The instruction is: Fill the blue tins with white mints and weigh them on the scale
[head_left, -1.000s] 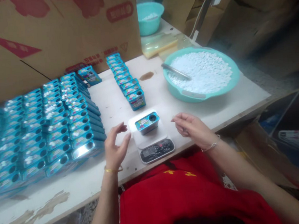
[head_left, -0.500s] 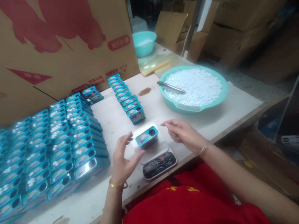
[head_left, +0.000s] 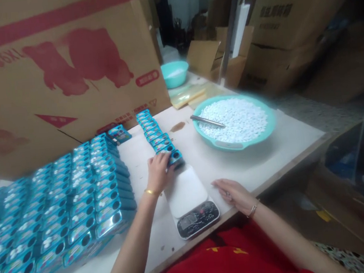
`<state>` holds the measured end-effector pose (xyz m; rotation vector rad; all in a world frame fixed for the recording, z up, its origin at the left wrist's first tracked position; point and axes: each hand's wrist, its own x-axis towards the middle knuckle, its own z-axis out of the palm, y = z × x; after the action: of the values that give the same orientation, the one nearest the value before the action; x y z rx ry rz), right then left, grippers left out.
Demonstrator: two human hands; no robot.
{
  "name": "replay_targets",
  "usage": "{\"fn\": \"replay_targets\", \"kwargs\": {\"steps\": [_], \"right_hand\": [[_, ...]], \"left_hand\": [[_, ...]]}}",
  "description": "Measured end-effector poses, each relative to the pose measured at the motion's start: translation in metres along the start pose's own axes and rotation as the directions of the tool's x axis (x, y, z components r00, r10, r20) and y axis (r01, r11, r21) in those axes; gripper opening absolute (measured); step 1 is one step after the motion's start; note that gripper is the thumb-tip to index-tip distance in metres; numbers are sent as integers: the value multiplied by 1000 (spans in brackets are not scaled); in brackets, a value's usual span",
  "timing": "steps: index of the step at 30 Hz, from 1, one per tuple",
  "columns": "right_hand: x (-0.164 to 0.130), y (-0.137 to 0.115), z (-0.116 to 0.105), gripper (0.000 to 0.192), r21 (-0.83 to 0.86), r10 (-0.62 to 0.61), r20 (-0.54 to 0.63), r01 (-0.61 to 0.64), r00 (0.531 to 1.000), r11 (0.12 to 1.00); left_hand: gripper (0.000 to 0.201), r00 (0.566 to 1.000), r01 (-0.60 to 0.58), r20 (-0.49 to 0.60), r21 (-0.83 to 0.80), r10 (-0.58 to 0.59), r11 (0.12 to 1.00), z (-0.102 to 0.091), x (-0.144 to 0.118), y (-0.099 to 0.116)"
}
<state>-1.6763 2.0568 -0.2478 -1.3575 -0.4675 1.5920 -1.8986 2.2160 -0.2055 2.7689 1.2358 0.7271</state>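
Head view: a white table (head_left: 261,163) with a cardboard box (head_left: 61,70) standing along its far left edge.
Far left: a block of tins (head_left: 63,206), packed in tight rows, many with an open round hole in the lid.
Left hand (head_left: 158,172): fingers closed on a tin (head_left: 175,157), held at the near end of a short row of tins (head_left: 154,132), just beyond the scale.
Scale (head_left: 190,201): white plate bare, dark display toward the person.
Right hand (head_left: 234,193): empty, fingers loosely spread, resting flat on the table beside the scale.
Basin (head_left: 266,131): teal, full of white tablets, a metal scoop (head_left: 206,121) lying in it; well apart from both hands.
Behind: a small bowl (head_left: 175,73) and more cardboard boxes.
Risk: the short row stands on edge, so a push from the held tin could likely topple it domino-fashion; tipping the tin may spill tablets through its hole.
In the way: the block of tins crowds the left forearm; the scale lies between the hands.
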Motion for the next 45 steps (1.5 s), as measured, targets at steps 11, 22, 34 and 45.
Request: {"fn": "replay_targets", "kwargs": {"steps": [11, 22, 34, 45], "right_hand": [[5, 14, 1, 55, -125, 14, -92, -26, 996, 992], [26, 32, 4, 53, -188, -13, -219, -29, 976, 982], [6, 0, 15, 62, -284, -65, -106, 32, 992, 958], [4, 8, 4, 40, -184, -106, 1, 105, 994, 977]], "left_hand": [[45, 883, 449, -44, 369, -468, 813, -57, 98, -142], [46, 832, 386, 157, 524, -532, 759, -40, 134, -246], [40, 977, 16, 195, 333, -86, 943, -151, 27, -77], [31, 920, -214, 349, 64, 179, 975, -83, -14, 73]]}}
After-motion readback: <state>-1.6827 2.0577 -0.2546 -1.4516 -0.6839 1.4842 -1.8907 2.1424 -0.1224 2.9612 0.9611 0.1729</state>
